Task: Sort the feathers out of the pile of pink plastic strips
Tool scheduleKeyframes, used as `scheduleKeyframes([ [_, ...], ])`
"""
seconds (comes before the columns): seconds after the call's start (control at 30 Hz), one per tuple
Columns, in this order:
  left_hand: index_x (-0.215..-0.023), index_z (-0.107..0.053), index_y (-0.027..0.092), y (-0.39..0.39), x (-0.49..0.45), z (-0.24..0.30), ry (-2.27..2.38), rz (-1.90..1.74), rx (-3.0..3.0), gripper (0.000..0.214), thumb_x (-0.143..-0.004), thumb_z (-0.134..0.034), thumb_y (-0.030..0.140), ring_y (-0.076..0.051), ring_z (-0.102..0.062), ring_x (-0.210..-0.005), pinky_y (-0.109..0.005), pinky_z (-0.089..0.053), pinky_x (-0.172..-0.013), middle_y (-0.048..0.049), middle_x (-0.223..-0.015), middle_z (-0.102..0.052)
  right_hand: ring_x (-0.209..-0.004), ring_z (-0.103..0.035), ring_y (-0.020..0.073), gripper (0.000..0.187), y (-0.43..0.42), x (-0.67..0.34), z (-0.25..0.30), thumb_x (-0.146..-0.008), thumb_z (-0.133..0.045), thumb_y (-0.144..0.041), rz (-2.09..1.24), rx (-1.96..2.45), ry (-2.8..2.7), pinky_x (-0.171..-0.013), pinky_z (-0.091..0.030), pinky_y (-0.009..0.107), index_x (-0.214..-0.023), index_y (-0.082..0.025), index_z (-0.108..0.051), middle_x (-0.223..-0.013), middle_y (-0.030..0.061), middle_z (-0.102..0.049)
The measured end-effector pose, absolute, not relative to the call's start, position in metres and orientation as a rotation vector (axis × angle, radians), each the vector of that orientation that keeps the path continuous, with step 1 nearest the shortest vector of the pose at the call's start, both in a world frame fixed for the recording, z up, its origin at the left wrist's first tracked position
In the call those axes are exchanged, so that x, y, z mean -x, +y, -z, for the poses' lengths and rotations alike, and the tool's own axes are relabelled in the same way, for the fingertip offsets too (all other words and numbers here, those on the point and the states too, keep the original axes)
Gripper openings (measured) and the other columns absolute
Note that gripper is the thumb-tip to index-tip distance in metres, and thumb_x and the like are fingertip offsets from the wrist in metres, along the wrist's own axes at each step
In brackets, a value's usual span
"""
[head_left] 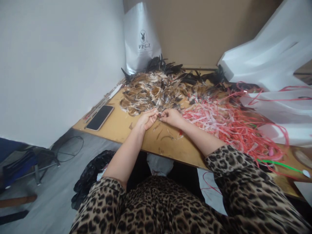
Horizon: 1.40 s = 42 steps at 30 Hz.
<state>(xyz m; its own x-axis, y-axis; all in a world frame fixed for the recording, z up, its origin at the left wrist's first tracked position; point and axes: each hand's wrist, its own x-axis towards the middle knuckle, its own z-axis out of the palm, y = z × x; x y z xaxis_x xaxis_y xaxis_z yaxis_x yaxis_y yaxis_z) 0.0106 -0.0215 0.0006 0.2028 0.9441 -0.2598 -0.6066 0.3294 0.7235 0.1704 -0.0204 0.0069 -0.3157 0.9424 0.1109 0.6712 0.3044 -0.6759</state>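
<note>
My left hand (147, 119) and my right hand (172, 117) meet fingertip to fingertip on the wooden table (126, 128). Both are pinched together on a small feather (159, 114) held between them, right at the near edge of a big heap of brown, white and black feathers (156, 89). A few loose feathers (168, 135) lie on the table just in front of my hands. A tangled mass of pink and red plastic strips (226, 122) spreads to the right of my right hand. My sleeves are leopard print.
A black phone (100, 117) lies at the table's left edge beside thin rods (103, 101). A silver bag (141, 37) leans on the back wall. White foam sheets (273, 61) stand at the right. A black bag (90, 175) sits on the floor.
</note>
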Motion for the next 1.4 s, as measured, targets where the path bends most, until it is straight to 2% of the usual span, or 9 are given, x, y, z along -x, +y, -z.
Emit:
scheduleKeyframes([
  [0.13, -0.077, -0.059, 0.01, -0.021, -0.01, 0.001, 0.776, -1.137, -0.59, 0.013, -0.069, -0.057, 0.0, -0.003, -0.059, -0.056, -0.009, -0.048, -0.054, -0.0013, -0.065, -0.061, -0.056, -0.049, 0.0094, 0.016, -0.023, -0.166, -0.008, -0.066, -0.056, -0.028, -0.627, 1.417, -2.088, -0.053, -0.032, 0.02, -0.068, -0.016, -0.065, -0.062, -0.0004, -0.061],
  [0.47, -0.078, -0.062, 0.006, -0.022, -0.011, 0.002, 0.797, -1.106, -0.75, 0.016, -0.062, -0.065, 0.004, -0.005, -0.058, -0.052, -0.012, -0.046, -0.051, -0.003, -0.062, -0.063, -0.058, -0.051, 0.0095, 0.013, -0.022, -0.18, -0.025, -0.065, -0.053, -0.021, -0.731, 1.282, -2.119, -0.056, -0.036, 0.02, -0.068, -0.014, -0.064, -0.064, 0.0002, -0.061],
  [0.73, -0.078, -0.064, 0.006, -0.026, -0.011, 0.002, 0.897, -1.02, -0.927, 0.02, -0.06, -0.071, 0.013, -0.005, -0.057, -0.051, -0.014, -0.044, -0.051, -0.0052, -0.061, -0.064, -0.071, -0.051, 0.0129, 0.012, -0.021, -0.185, -0.024, -0.071, -0.052, -0.02, -0.411, 1.117, -2.231, -0.067, -0.037, 0.023, -0.071, -0.016, -0.063, -0.075, 0.0036, -0.057],
  [1.07, -0.075, -0.065, 0.007, -0.027, -0.014, 0.002, 1.048, -1.019, -1.083, 0.018, -0.059, -0.07, 0.014, -0.006, -0.054, -0.05, -0.017, -0.042, -0.051, -0.0042, -0.057, -0.062, -0.086, -0.051, 0.0183, 0.012, -0.023, -0.183, -0.027, -0.076, -0.05, -0.021, -0.106, 1.028, -2.398, -0.076, -0.033, 0.03, -0.074, -0.018, -0.062, -0.086, 0.0056, -0.057],
  [1.27, -0.076, -0.064, 0.007, -0.028, -0.019, 0.003, 1.136, -1.026, -1.206, 0.017, -0.06, -0.067, 0.013, -0.007, -0.054, -0.048, -0.02, -0.044, -0.053, -0.003, -0.055, -0.061, -0.077, -0.052, 0.0151, 0.011, -0.024, -0.181, -0.027, -0.072, -0.052, -0.02, -0.271, 1.106, -2.323, -0.07, -0.037, 0.026, -0.068, -0.016, -0.061, -0.081, 0.0051, -0.057],
  [1.4, -0.077, -0.064, 0.007, -0.029, -0.023, 0.007, 1.227, -1.01, -1.344, 0.018, -0.06, -0.065, 0.012, -0.007, -0.05, -0.046, -0.019, -0.041, -0.049, -0.0017, -0.054, -0.06, -0.067, -0.052, 0.0128, 0.009, -0.024, -0.176, -0.026, -0.066, -0.055, -0.019, -0.471, 1.237, -2.227, -0.064, -0.038, 0.024, -0.064, -0.015, -0.063, -0.073, 0.0038, -0.059],
])
